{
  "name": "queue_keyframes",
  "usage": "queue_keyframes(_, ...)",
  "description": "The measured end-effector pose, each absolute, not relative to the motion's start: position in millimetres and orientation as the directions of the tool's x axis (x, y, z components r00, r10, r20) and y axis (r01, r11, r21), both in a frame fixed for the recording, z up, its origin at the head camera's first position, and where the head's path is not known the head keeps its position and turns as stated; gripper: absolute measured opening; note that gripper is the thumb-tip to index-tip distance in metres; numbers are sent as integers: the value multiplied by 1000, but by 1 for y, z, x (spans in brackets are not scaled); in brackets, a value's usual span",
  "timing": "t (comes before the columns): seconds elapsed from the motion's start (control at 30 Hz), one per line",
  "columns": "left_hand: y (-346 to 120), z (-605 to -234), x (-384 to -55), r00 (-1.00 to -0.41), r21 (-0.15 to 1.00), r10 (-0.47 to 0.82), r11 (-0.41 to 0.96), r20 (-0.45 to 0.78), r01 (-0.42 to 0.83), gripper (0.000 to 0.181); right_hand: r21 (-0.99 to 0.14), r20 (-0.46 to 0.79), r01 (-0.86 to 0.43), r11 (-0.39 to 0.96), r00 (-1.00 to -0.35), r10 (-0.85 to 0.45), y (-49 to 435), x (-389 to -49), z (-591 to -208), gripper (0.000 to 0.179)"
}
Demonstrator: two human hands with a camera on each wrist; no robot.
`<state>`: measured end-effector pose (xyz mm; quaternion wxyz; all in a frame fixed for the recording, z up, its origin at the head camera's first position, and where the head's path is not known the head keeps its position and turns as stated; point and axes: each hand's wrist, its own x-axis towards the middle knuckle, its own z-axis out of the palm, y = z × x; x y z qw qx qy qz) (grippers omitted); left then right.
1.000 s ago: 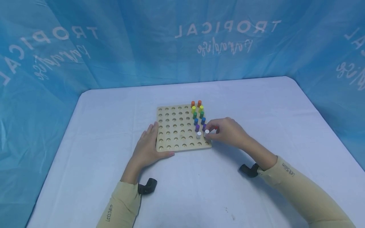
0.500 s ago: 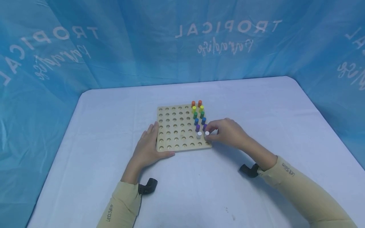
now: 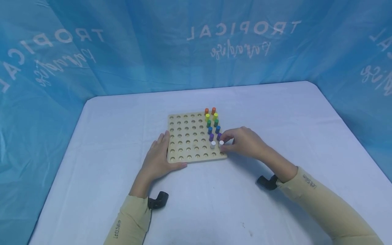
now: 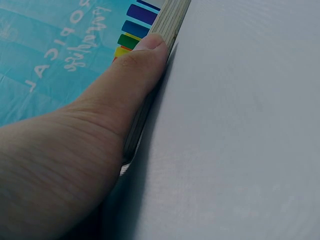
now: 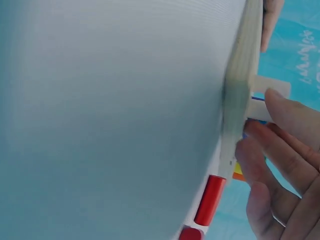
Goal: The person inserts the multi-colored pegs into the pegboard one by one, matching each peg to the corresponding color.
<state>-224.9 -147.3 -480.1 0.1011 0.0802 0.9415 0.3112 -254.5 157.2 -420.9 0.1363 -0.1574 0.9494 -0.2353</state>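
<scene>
A square wooden pegboard (image 3: 184, 149) lies on the table, with paired coloured pegs standing in its two right-hand columns. My left hand (image 3: 157, 158) rests along its near left corner, fingers at the left side and thumb against the front edge. Between thumb and index finger, my right hand (image 3: 243, 141) pinches a white peg (image 3: 221, 143) upright at the board's right side. Another white peg (image 3: 213, 145) stands to its left, and purple pegs (image 3: 211, 137) form the row behind. Red pegs (image 5: 210, 200) lie beside the board in the right wrist view, hidden in the head view.
White cloth covers the table (image 3: 196, 204). Behind and at the sides hang blue printed curtains (image 3: 153, 51). Orange pegs (image 3: 206, 111) stand at the board's far edge, with yellow, green and blue rows closer in. Several columns of bare holes fill the left of the board.
The white peg in my right hand sits slightly lower than a second ago. A bit of red seen by the right fingers then no longer shows. The left hand stays still.
</scene>
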Motion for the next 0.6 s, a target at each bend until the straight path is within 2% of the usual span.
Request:
queue_keyframes(0.4,-147,-481,-225,-967,602,216,793,-136,92,138,-478,-157,-226,849,-929,-336,181,-263,-409,31)
queue_keyframes(0.6,-147,-481,-224,-968,607,212,790,-130,92,139,-304,-121,-298,905,-930,-347,192,-276,-416,38)
